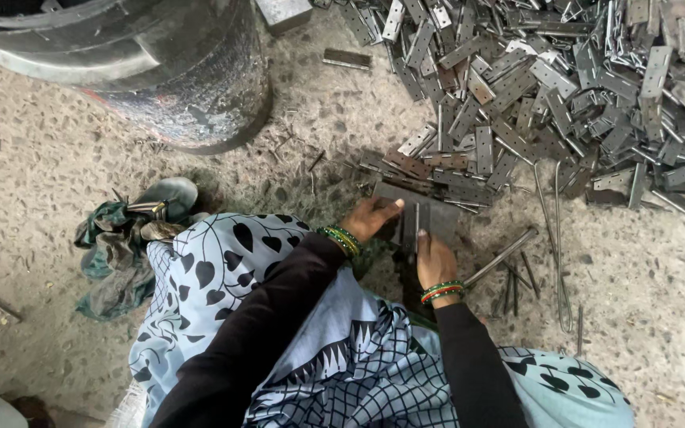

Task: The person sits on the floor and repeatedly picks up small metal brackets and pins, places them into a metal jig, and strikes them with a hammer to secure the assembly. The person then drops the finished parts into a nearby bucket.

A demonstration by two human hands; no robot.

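Note:
A grey metal hinge (422, 215) lies flat on the rough concrete floor just in front of my knees. My left hand (370, 217) presses on its left edge, thumb stretched over the plate. My right hand (434, 258) holds a thin metal pin (416, 224) upright against the hinge's middle seam. Both wrists carry green and red bangles, and black sleeves cover my arms. What the right fingers grip lower down is hidden.
A big heap of metal hinge plates (549, 87) spreads over the upper right. Long thin rods (558, 238) and a thicker bar (501, 257) lie to the right. A black drum (168, 71) stands upper left; crumpled cloth (116, 254) lies at left.

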